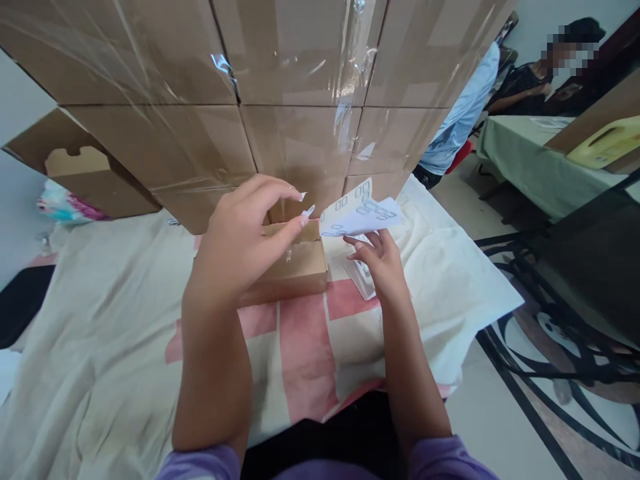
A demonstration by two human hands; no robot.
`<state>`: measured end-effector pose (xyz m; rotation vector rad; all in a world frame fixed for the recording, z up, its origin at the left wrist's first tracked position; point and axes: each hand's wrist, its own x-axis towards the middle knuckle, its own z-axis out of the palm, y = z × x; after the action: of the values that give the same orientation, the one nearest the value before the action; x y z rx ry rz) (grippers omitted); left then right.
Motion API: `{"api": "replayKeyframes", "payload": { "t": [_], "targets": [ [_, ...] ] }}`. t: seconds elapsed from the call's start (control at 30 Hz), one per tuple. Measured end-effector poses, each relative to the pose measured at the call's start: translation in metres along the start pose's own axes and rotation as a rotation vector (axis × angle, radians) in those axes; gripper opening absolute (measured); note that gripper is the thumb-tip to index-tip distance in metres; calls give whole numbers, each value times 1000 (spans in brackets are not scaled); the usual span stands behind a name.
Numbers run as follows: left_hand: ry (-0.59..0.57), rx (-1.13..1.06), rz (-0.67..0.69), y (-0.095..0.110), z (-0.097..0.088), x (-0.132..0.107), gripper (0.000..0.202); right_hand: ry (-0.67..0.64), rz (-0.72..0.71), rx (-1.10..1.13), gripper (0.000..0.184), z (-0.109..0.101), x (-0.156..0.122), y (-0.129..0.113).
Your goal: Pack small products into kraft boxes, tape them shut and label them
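My left hand (240,233) is raised over a small cardboard box (295,273), its thumb and index finger apart. A tiny white piece (309,211) clings to the thumb tip, and another white bit shows at the index fingertip; whether these are stickers I cannot tell. My right hand (380,263) grips a curled white sheet (360,212) from below, and rows of small grey-blue rectangle outlines are printed on it. Beneath that hand, more white paper (363,280) lies on the cloth beside the box.
Taped cardboard boxes (300,140) are stacked like a wall behind the cloth-covered table (125,320). An open carton (95,170) stands at the left. To the right are a dark metal-framed chair (560,267), a green-covered table (530,143) with a yellow container (605,143), and a seated person (525,87).
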<state>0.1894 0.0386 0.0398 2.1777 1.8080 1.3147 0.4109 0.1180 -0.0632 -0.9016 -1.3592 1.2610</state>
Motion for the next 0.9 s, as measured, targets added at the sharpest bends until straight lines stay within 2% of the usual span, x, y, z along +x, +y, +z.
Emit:
{"api": "replayKeyframes", "payload": {
  "t": [0.07,0.17,0.27,0.37,0.43,0.53,0.67,0.77,0.83,0.9],
  "targets": [
    [-18,-7,-6,2,-2,0,18,-10,-47,-41,55,3,1,6],
    [-65,-29,-58,3,-5,-2,24,45,-110,-122,70,4,5,13],
    [-156,-22,-178,-5,-2,-5,45,9,-108,-111,72,9,11,13],
    [-223,96,-322,-21,11,-6,65,-25,83,81,56,17,13,10],
    [-228,199,-432,-31,21,-6,63,-55,240,254,51,20,12,9],
    [-271,314,-545,-41,26,-6,63,-24,319,402,51,18,9,14],
    [-361,413,-549,-51,13,-10,64,57,313,417,73,13,8,23],
    [-358,456,-536,-66,-2,-20,64,89,260,394,93,12,8,22],
    [-338,476,-536,-78,-12,-27,62,76,196,394,96,12,6,18],
    [-300,457,-527,-88,-20,-33,59,14,124,406,86,12,4,13]
  ]
}}
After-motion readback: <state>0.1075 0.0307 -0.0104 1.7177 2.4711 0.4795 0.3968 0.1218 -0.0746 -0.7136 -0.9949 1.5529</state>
